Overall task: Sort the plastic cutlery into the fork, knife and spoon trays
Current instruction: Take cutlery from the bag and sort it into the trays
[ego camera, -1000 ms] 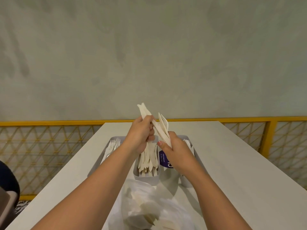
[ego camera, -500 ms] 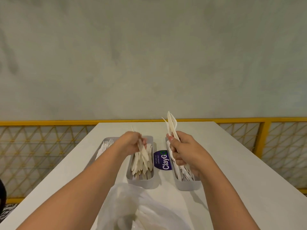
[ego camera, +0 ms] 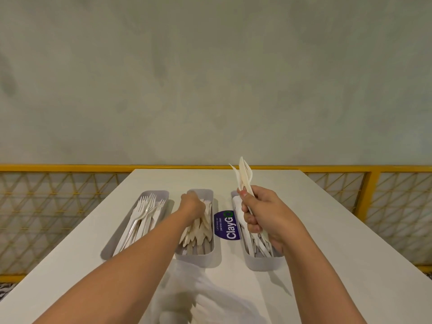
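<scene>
Three grey trays stand side by side on the white table (ego camera: 332, 242). The fork tray (ego camera: 106, 251) on the left holds white forks (ego camera: 145, 206). My left hand (ego camera: 191, 204) is down in the far end of the middle knife tray (ego camera: 198, 259), fingers curled on a knife among the pile of knives (ego camera: 198, 232). My right hand (ego camera: 264, 213) grips an upright bundle of white cutlery (ego camera: 244, 175) above the right tray (ego camera: 261, 264), which holds more white pieces.
A crumpled clear plastic bag (ego camera: 210, 298) with cutlery inside lies at the near table edge between my arms. A purple sticker (ego camera: 226, 225) sits between the middle and right trays. A yellow mesh railing (ego camera: 70, 168) runs behind and beside the table.
My hands parted from the shared bundle. The left hand carried a knife down into the middle tray and moved further in; the right hand shifted right over the right tray with the rest.
</scene>
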### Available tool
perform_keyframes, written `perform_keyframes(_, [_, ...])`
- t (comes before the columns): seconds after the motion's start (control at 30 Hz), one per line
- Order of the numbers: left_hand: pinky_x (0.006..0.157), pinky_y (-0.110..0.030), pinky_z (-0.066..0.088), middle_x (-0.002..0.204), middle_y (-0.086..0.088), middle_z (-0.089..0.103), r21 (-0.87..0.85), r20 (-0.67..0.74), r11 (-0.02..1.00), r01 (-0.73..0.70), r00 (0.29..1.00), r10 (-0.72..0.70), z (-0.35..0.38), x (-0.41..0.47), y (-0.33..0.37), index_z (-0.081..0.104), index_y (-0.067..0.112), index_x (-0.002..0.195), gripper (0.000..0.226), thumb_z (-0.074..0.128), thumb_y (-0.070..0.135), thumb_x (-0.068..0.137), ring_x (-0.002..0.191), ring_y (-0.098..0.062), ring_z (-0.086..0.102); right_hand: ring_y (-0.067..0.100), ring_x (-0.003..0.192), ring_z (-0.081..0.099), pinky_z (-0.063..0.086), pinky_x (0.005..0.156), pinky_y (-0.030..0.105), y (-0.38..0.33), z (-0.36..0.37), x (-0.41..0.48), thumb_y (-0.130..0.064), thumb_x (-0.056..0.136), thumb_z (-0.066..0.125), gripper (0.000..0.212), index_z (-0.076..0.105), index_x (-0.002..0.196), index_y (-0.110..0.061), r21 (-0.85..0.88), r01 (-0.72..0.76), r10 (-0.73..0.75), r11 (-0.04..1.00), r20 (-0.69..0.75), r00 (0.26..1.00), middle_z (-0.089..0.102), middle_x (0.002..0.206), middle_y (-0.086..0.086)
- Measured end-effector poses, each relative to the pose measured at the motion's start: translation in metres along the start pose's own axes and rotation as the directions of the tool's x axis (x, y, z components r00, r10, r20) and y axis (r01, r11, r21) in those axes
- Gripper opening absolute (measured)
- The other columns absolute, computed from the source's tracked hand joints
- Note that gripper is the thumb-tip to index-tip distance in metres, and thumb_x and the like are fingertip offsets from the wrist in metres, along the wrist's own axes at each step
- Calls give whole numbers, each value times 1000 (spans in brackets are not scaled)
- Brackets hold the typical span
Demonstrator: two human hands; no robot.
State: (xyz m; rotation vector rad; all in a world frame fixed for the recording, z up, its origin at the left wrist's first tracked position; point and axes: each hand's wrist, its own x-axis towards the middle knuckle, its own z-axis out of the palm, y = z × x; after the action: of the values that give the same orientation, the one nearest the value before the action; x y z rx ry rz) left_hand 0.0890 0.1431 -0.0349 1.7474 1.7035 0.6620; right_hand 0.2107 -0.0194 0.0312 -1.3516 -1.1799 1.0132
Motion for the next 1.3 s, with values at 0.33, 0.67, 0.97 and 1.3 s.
perform_keyframes(0.33, [96,-35,42,123,-6,59,-488,178,866,-110,959,222,-30,-69,36,60,12,117,40,37,39,100,107,-20,56,8,49,37,32,39,16,0,6,1,-17,101,36,20,55,99,-9,20,-30,31,999,-26,999,48,71,4])
perform_keyframes(0.67, [57,-20,50,50,-3,48,-634,254,761,-134,894,368,-36,-117,45,60,5,93,28,39,23,100,47,-12,53,8,39,47,41,43,21,-1,16,-3,-19,101,39,20,49,112,-6,-49,44,-45,998,-6,999,58,49,-1])
perform_keyframes(0.97, [43,-21,37,48,-2,52,-711,145,703,-37,970,197,-31,-129,50,54,8,80,22,37,11,95,35,-10,45,5,35,55,47,40,16,-3,22,-11,-19,103,31,30,59,94,-9,-193,84,-89,978,-19,996,64,63,7])
perform_keyframes(1.3, [28,-13,32,60,-8,46,-706,114,708,21,990,84,-25,-138,58,52,0,115,35,28,22,103,43,-16,42,23,59,67,59,61,32,-4,30,-12,-18,100,36,34,57,74,-11,-368,163,-185,915,-24,983,66,64,8])
